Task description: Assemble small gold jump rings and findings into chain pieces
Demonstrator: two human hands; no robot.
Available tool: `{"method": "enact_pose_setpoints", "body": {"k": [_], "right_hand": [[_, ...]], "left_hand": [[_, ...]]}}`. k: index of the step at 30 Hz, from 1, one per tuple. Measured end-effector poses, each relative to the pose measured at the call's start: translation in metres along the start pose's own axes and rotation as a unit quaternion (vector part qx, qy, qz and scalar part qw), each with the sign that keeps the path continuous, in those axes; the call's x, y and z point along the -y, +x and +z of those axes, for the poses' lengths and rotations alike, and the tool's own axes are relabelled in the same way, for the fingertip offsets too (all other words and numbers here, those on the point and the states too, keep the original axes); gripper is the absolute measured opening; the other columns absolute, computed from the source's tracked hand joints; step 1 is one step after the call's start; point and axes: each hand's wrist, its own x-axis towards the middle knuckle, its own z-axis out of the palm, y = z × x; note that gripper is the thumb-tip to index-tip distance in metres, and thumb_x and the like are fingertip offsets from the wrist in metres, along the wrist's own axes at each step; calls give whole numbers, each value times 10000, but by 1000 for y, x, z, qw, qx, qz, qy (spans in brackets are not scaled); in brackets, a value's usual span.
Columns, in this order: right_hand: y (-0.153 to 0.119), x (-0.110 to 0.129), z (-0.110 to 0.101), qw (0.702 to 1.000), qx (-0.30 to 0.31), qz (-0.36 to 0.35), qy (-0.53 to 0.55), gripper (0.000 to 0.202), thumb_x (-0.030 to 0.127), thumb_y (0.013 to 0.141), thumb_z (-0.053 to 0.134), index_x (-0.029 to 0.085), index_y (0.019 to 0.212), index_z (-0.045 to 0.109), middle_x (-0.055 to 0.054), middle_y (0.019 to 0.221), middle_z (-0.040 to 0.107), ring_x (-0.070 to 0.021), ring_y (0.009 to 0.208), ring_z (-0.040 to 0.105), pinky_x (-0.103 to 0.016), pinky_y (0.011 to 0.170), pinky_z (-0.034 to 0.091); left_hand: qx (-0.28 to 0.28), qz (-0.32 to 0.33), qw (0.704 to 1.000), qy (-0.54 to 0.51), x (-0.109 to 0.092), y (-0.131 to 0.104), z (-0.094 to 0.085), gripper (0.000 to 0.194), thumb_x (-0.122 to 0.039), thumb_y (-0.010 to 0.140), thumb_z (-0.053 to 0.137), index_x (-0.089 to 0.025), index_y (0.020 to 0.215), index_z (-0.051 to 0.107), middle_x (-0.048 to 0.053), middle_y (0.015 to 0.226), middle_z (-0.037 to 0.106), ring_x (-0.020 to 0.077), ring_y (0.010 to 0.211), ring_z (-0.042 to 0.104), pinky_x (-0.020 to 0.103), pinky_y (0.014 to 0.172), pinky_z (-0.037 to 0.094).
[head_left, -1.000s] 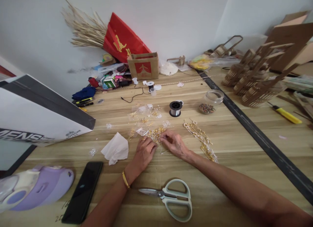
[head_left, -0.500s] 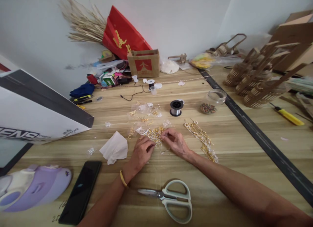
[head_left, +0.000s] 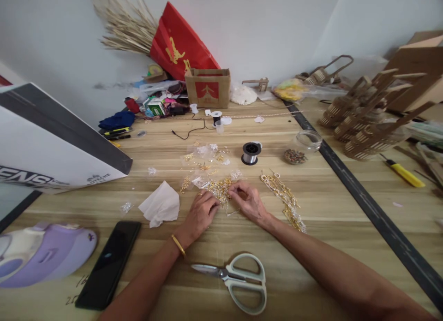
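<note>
From the head camera I see the left hand (head_left: 202, 210) and right hand (head_left: 247, 200) facing each other across the near edge of a pile of gold and clear beads (head_left: 220, 188), which sits mid-surface (head_left: 328, 205) between and just beyond them. The left fingers are curled with the thumb drawn in close to the forefinger; the right thumb and forefinger meet in a pinch at the pile's right edge. At this size I cannot tell whether either holds a bead. My open room is the bare wood between the hands and the scissors (head_left: 222, 273), and the stretch from the beaded strands (head_left: 284, 199) to the black strip (head_left: 353, 186) slanting down the right side. On the left I'm bounded by a crumpled white tissue (head_left: 161, 205), the flat glossy phone (head_left: 109, 263) and a tall, smooth-sided white box (head_left: 62, 141). The scissors have pale looped handles and metal blades pointing toward the left forearm. Beyond the pile stand a round black spool (head_left: 251, 154) wound with silvery wire and a clear, wide-mouthed jar (head_left: 308, 143) with small multicoloured pieces inside.
</note>
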Motion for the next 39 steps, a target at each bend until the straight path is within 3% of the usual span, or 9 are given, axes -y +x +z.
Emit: {"method": "enact_pose_setpoints", "body": {"k": [10,19,23,29,33,39], "right_hand": [[-1,-2,2,1000,9,16,13,144,304,830,557,171,784,588,-25,723,580,-146,669,540,-259,630,462],[-2,1,2,1000,20,5,-9,123,272,836,549,170,786,597,-21,727,568,-143,675,531,-256,627,442],[-2,6,2,1000,22,-8,-19,126,275,841,546,174,780,593,-21,721,568,-147,672,531,-258,617,438],[-4,12,2,996,46,-52,-56,121,257,861,522,184,785,583,-22,729,572,-152,692,539,-273,655,442],[-7,13,3,989,75,-95,-81,116,238,874,505,187,788,566,-24,726,558,-152,689,531,-277,644,441],[-8,14,5,982,81,-138,-97,94,217,877,505,187,809,563,-32,721,561,-153,682,528,-279,627,448]], "left_hand": [[-47,-25,998,-44,9,-1,2,94,-160,831,543,-171,746,583,35,767,600,180,803,522,339,811,420],[-112,-46,987,-106,2,0,-3,81,-142,805,557,-165,737,593,27,741,648,159,740,572,320,808,441],[-125,-129,964,-194,-2,-1,-8,60,-173,774,586,-156,739,632,26,755,666,152,741,596,269,736,470],[-99,-249,895,-357,0,1,-5,133,-264,711,651,-132,733,652,13,688,669,127,633,588,221,606,464],[-87,-264,869,-410,0,1,-5,171,-280,666,685,-122,715,644,11,675,655,122,631,572,220,609,450],[-80,-264,857,-436,-3,0,-2,186,-293,647,692,-123,704,642,3,643,627,109,599,530,210,571,409]]}}
